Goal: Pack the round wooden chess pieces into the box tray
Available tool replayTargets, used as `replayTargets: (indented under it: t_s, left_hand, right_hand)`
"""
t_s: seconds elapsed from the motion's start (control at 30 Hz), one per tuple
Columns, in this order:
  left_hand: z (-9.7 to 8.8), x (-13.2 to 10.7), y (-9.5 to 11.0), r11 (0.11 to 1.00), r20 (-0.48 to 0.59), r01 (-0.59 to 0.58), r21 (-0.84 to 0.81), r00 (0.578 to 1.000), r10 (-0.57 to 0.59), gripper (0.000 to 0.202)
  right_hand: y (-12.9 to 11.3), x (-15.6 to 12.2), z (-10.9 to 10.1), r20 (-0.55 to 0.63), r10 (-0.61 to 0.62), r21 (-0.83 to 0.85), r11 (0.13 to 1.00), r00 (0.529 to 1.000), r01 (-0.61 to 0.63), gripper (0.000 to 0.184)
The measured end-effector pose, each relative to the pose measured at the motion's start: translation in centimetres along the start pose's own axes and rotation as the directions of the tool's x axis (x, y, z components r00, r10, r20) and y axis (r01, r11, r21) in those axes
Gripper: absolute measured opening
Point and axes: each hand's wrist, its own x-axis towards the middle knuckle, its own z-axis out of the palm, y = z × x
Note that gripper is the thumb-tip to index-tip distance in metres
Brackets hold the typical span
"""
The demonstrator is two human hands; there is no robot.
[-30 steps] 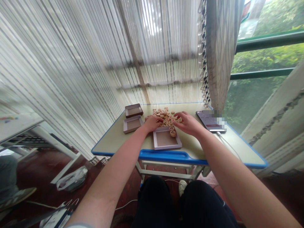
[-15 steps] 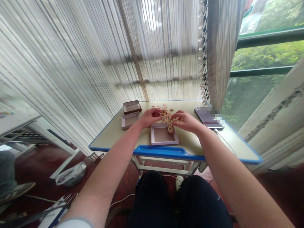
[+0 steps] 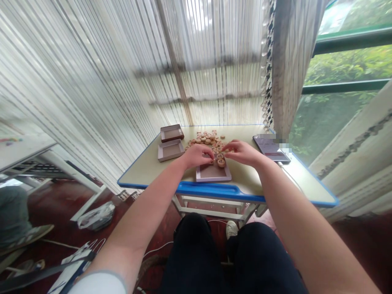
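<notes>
Over the front box [image 3: 213, 179], a shallow pale tray with a brown inside, my left hand [image 3: 196, 155] pinches a round wooden xiangqi piece [image 3: 212, 162] between thumb and fingers. Two more wooden pieces [image 3: 221, 163] with dark characters sit at that box's far right corner. To the right of them hovers my right hand [image 3: 243, 152], its fingers curved and apart, with no piece visible in its grasp. Behind both hands lies a loose heap of xiangqi pieces [image 3: 208, 141], partly hidden by the fingers.
Left of the heap lie a second pale box [image 3: 170, 155] and a dark-sided one [image 3: 172, 139]. A phone or tablet [image 3: 269, 152] with a white cable rests at the right. The table [image 3: 143, 171] has a blue edge; a curtain hangs behind it.
My left hand has moved from the heap toward me, over the front box, with a piece in its fingers. My right hand stays near the box's far right corner.
</notes>
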Motion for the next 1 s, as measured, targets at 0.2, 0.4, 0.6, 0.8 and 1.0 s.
replayTargets:
  t_s: [0.2,0.4,0.6,0.8,1.0]
  left_hand:
    - [-0.1,-0.1,0.0,0.989,-0.034,0.095,0.117,0.995,-0.092,0.013]
    - [0.2,-0.1,-0.7,0.986,-0.22,0.136,0.094,0.969,-0.112,0.024]
    - [0.5,-0.1,-2.4,0.952,-0.232,0.144,0.27,0.969,-0.081,0.017]
    - [0.9,-0.1,-2.7,0.947,-0.16,0.158,0.28,0.98,-0.117,0.015]
    - [0.8,-0.1,-2.4,0.934,-0.177,0.167,0.316,0.978,-0.115,0.017]
  right_hand:
    - [-0.1,0.0,0.3,0.01,-0.029,-0.027,0.999,1.0,0.029,0.025]
    - [-1.9,-0.5,1.7,-0.072,-0.206,-0.234,0.955,0.976,0.184,0.024]
    - [-3.7,-0.2,3.2,-0.026,-0.28,-0.324,0.911,0.96,0.257,0.018]
    - [-3.4,-0.5,2.7,0.081,-0.35,-0.216,0.908,0.933,0.36,0.013]
    - [-3.4,-1.4,0.8,0.181,-0.327,-0.146,0.924,0.928,0.354,0.011]
